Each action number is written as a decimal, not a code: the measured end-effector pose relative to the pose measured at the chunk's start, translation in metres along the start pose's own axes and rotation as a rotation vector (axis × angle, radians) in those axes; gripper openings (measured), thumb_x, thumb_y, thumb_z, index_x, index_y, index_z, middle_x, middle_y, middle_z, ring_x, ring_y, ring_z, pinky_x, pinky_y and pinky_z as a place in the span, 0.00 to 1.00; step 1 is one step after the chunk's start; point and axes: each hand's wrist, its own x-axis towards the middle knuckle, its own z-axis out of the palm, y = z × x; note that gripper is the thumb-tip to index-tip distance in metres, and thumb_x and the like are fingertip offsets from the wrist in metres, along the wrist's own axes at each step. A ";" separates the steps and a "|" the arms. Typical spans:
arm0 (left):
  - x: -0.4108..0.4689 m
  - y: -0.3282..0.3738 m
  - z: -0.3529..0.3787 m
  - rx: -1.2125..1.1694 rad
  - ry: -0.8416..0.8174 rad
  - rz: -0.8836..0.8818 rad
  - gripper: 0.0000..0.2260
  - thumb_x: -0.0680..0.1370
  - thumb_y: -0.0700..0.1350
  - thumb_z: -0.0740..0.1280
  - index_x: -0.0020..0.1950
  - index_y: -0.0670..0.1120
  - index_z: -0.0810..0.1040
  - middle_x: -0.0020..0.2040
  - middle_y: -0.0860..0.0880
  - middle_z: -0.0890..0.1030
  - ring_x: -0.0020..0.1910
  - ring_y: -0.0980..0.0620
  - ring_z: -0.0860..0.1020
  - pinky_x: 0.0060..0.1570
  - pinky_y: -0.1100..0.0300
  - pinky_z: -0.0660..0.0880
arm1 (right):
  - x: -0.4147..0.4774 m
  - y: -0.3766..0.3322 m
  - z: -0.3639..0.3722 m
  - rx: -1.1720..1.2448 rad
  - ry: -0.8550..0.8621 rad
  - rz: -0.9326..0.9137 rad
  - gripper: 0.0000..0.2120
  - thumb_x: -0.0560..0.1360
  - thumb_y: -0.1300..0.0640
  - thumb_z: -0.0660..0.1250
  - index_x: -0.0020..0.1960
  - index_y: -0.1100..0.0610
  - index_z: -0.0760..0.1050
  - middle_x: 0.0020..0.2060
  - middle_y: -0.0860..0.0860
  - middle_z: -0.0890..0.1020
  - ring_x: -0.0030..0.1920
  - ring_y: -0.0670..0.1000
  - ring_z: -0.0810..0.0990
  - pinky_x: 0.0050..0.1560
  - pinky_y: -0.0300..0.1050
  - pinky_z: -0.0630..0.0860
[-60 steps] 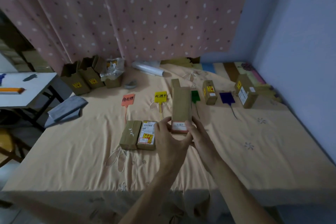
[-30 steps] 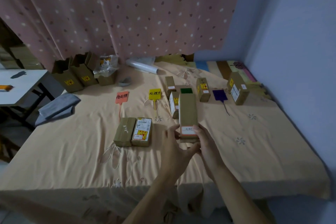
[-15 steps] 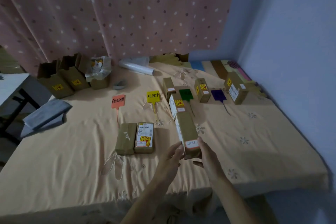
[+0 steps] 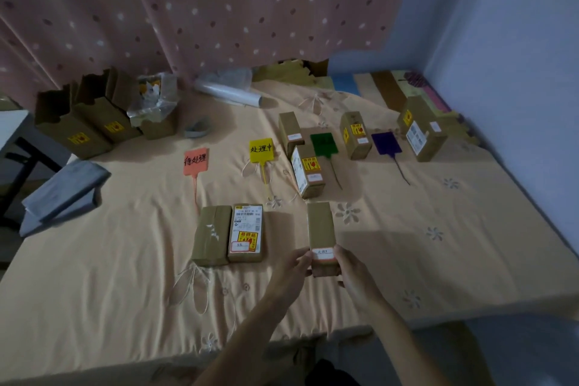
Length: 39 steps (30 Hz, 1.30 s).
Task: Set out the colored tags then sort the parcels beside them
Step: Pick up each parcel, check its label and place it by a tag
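Note:
A long brown parcel [image 4: 321,229] with a white label at its near end is gripped by my left hand [image 4: 291,268] and my right hand [image 4: 352,269] low over the bed. Four tags lie in a row: orange tag [image 4: 196,162], yellow tag [image 4: 261,150], green tag [image 4: 324,144], purple tag [image 4: 386,143]. Two parcels [image 4: 230,235] lie side by side below the orange tag. Two parcels [image 4: 307,171] sit by the green tag, one parcel [image 4: 355,135] stands left of the purple tag, and a bigger one [image 4: 421,128] to its right.
The bed sheet [image 4: 125,260] is peach with embroidered flowers. Open cardboard boxes [image 4: 87,122] and a plastic bag stand at the back left, a clear roll [image 4: 227,92] by the curtain. A grey folded cloth [image 4: 62,191] hangs off the left edge. A wall runs along the right.
Both hands have lowered the long parcel and drawn it nearer to me, from up by the green tag to just above the sheet. The camera tilted and shifted right.

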 end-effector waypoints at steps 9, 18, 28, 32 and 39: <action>0.075 0.010 0.003 0.022 0.057 -0.038 0.12 0.84 0.41 0.59 0.61 0.44 0.81 0.48 0.47 0.82 0.43 0.55 0.81 0.33 0.74 0.73 | 0.083 -0.007 -0.004 -0.122 -0.071 0.008 0.23 0.82 0.41 0.56 0.72 0.50 0.72 0.64 0.49 0.79 0.66 0.54 0.78 0.68 0.53 0.71; 0.137 -0.031 0.010 0.013 0.094 -0.008 0.11 0.70 0.61 0.67 0.51 0.71 0.81 0.40 0.57 0.86 0.43 0.52 0.80 0.49 0.55 0.72 | 0.143 0.032 -0.004 -0.064 -0.137 0.007 0.33 0.71 0.32 0.57 0.72 0.44 0.71 0.63 0.45 0.83 0.62 0.49 0.81 0.67 0.57 0.75; 0.129 -0.016 0.007 0.010 0.186 -0.132 0.20 0.79 0.51 0.68 0.69 0.47 0.75 0.45 0.50 0.84 0.44 0.52 0.81 0.49 0.57 0.76 | 0.114 -0.024 -0.021 -0.163 -0.151 0.053 0.28 0.81 0.45 0.61 0.78 0.52 0.64 0.70 0.51 0.77 0.69 0.54 0.76 0.69 0.49 0.70; 0.123 -0.015 0.003 -0.003 0.223 -0.169 0.21 0.79 0.51 0.67 0.70 0.47 0.73 0.46 0.47 0.81 0.48 0.47 0.78 0.44 0.58 0.72 | 0.118 -0.027 -0.021 -0.197 -0.133 0.049 0.27 0.82 0.47 0.61 0.79 0.53 0.63 0.73 0.53 0.75 0.71 0.54 0.74 0.68 0.48 0.68; 0.106 -0.009 -0.017 -0.046 0.271 -0.102 0.14 0.83 0.40 0.61 0.69 0.42 0.73 0.49 0.46 0.77 0.43 0.50 0.76 0.34 0.71 0.71 | 0.140 -0.012 -0.022 -0.160 -0.139 -0.001 0.40 0.67 0.31 0.58 0.75 0.46 0.67 0.64 0.51 0.81 0.59 0.53 0.82 0.64 0.57 0.76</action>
